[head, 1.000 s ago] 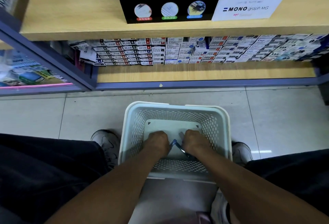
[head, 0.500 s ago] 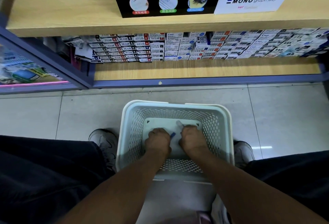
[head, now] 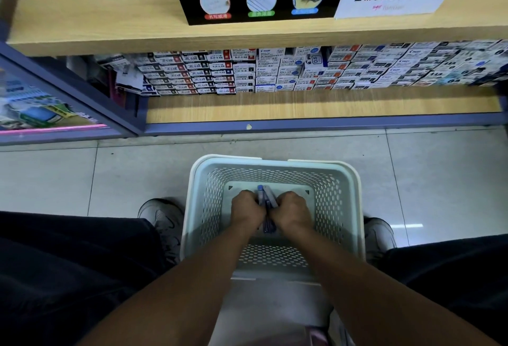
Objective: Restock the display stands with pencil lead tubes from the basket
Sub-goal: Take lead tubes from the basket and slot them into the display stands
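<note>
Basket (head: 349,208): pale mint-white, perforated dot walls. Lead tubes (head: 266,200): blue w/ grey. Stands: black (head: 192,7) & white (head: 357,7). Shelf (head: 96,10): light wood grain. Floor (head: 110,180): pale grey tile.

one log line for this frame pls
phase: gather | left hand + right hand: gripping lead tubes together | location: inside basket on floor | display stands: untouched

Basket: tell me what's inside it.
Inside the basket, both hands, left hand and right hand, grip a bundle of lead tubes. Anything beneath them is hidden.
</note>
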A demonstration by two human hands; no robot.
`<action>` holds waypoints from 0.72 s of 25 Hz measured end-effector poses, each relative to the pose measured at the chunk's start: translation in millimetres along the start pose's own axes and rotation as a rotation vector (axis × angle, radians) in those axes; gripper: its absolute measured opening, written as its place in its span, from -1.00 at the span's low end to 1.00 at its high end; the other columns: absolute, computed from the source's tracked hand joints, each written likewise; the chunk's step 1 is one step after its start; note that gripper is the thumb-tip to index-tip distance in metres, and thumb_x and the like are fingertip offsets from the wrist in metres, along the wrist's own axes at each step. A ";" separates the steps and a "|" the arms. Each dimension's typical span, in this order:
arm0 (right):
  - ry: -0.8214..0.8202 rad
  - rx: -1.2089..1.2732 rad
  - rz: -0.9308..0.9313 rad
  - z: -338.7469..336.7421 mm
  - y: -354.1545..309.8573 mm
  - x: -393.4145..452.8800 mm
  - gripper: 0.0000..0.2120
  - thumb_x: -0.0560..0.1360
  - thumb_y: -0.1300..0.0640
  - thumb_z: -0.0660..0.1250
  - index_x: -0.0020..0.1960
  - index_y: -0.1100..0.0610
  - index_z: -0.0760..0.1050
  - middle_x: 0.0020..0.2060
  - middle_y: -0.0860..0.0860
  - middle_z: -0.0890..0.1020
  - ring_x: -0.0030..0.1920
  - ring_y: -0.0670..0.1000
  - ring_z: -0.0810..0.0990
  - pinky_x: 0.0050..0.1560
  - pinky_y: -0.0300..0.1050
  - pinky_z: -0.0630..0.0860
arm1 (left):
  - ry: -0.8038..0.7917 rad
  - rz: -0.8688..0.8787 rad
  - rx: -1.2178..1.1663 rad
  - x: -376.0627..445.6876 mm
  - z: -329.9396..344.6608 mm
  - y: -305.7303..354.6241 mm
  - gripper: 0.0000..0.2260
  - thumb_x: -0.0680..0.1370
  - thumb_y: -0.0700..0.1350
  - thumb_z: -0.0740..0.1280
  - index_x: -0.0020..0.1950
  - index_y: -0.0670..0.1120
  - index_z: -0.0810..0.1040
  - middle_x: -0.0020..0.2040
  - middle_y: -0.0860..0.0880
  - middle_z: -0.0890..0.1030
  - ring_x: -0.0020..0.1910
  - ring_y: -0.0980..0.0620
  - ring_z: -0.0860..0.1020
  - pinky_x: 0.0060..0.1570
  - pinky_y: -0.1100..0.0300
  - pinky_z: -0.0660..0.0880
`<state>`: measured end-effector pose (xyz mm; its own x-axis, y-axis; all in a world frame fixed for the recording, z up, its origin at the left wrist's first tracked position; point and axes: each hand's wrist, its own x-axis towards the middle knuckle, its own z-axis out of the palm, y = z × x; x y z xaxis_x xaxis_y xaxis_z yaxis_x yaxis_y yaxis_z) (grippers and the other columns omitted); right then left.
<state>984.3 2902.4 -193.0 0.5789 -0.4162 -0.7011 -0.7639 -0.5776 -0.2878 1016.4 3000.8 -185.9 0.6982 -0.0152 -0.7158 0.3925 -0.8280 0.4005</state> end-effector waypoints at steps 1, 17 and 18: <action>-0.020 0.063 0.025 1.3 1.6 1.7 -0.87 0.49 0.14 0.40 -0.02 0.12 0.69 -0.13 0.10 0.71 -0.12 0.10 0.68 -0.19 -0.16 0.52 | -0.016 -0.021 -0.056 0.4 -0.9 -1.7 -0.89 0.51 -0.27 0.35 -0.11 -0.22 0.68 -0.14 -0.20 0.70 -0.14 -0.13 0.67 -0.27 0.15 0.53; -0.402 1.014 0.154 -15.2 2.6 -16.1 -0.73 0.49 0.53 0.28 0.11 0.37 0.63 -0.02 0.24 0.71 -0.02 0.14 0.72 -0.06 -0.11 0.67 | -0.184 -0.101 -0.616 -9.3 6.3 -4.3 -0.67 0.62 0.07 0.34 0.06 -0.22 0.61 -0.20 -0.17 0.66 -0.30 -0.07 0.58 -0.33 0.17 0.51; -0.443 1.034 0.141 -17.7 3.9 -16.5 -0.71 0.50 0.54 0.26 0.12 0.34 0.63 -0.01 0.22 0.71 0.00 0.13 0.72 -0.03 -0.10 0.67 | -0.179 -0.055 -0.615 -8.3 4.5 -6.8 -0.68 0.62 0.06 0.34 0.05 -0.21 0.61 -0.16 -0.17 0.67 -0.28 -0.05 0.60 -0.31 0.17 0.51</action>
<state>976.8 2894.7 -171.1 0.4739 -0.0277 -0.8801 -0.8027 0.3973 -0.4447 1005.2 3004.0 -185.3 0.5776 -0.1189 -0.8076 0.7337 -0.3579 0.5775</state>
